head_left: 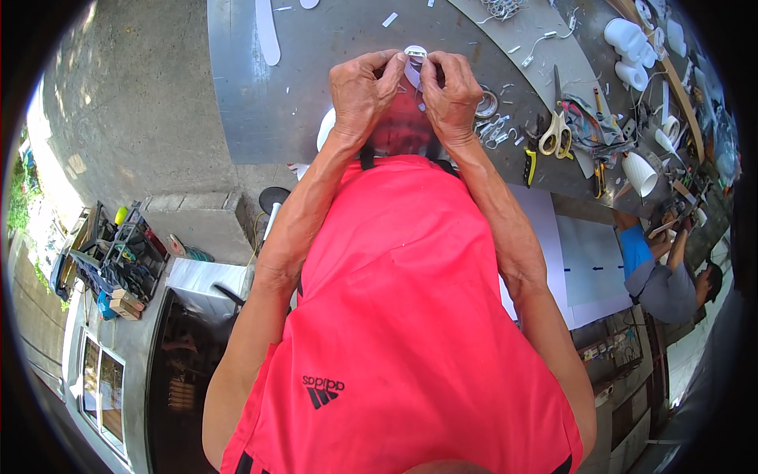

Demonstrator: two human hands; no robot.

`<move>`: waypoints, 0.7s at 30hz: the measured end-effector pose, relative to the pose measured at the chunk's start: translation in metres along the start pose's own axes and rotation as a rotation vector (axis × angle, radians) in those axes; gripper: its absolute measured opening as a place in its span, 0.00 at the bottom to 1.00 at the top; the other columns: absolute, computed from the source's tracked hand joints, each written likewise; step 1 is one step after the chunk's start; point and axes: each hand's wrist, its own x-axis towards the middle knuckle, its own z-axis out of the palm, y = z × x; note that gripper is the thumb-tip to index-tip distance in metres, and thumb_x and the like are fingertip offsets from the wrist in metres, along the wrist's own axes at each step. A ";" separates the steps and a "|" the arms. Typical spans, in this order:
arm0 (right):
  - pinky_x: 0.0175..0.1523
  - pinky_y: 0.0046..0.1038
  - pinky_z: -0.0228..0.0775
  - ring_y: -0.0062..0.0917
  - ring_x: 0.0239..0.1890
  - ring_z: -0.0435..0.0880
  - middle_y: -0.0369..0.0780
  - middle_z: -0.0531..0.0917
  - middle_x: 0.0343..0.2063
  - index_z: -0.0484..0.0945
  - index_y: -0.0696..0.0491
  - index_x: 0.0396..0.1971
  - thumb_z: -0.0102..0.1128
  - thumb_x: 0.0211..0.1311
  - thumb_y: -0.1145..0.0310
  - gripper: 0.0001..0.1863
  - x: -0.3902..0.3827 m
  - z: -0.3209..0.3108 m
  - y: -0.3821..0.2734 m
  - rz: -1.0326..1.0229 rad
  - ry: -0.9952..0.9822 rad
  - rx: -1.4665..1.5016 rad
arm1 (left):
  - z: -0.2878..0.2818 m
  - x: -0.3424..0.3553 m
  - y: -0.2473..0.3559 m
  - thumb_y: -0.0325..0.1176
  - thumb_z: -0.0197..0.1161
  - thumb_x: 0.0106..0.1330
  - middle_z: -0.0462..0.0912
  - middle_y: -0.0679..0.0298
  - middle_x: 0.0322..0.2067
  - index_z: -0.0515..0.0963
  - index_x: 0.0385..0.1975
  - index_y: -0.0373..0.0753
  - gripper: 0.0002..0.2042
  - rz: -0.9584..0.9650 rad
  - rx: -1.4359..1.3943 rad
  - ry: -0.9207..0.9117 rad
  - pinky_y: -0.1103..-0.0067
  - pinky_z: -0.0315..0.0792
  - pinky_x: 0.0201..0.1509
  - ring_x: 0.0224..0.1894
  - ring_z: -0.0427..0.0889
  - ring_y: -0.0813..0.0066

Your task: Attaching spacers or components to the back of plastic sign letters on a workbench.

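Both hands meet over the metal table at a small white curved piece, which looks like a strip bent into a ring. My left hand pinches its left side between thumb and fingers. The right side is pinched by my right hand. A pale band hangs down from the piece between the two thumbs; its exact kind is too small to make out. Just right of my right hand lie a roll of tape and several small white wired modules.
Scissors, a yellow-handled cutting tool, a crumpled cloth and white rolls crowd the table's right side. A long white strip lies at the far left. At the right edge sits another person.
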 end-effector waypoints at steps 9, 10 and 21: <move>0.38 0.38 0.77 0.40 0.33 0.84 0.43 0.82 0.31 0.79 0.55 0.35 0.67 0.57 0.80 0.08 0.001 -0.001 0.001 -0.006 -0.002 0.010 | 0.002 0.001 -0.004 0.37 0.69 0.68 0.87 0.60 0.20 0.90 0.37 0.39 0.10 0.019 0.010 0.006 0.79 0.73 0.27 0.20 0.84 0.78; 0.38 0.38 0.77 0.40 0.33 0.84 0.43 0.82 0.31 0.79 0.55 0.35 0.67 0.57 0.80 0.08 0.000 -0.001 0.000 -0.005 -0.003 0.008 | 0.002 0.001 -0.005 0.37 0.69 0.68 0.87 0.60 0.20 0.90 0.37 0.39 0.10 0.020 0.010 0.009 0.79 0.73 0.27 0.20 0.84 0.78; 0.38 0.38 0.77 0.40 0.33 0.84 0.43 0.82 0.30 0.79 0.55 0.36 0.68 0.57 0.81 0.09 0.000 0.000 0.000 0.010 -0.004 0.014 | 0.001 0.001 -0.005 0.38 0.69 0.70 0.88 0.65 0.21 0.90 0.42 0.37 0.11 0.021 0.014 -0.021 0.84 0.74 0.27 0.22 0.83 0.85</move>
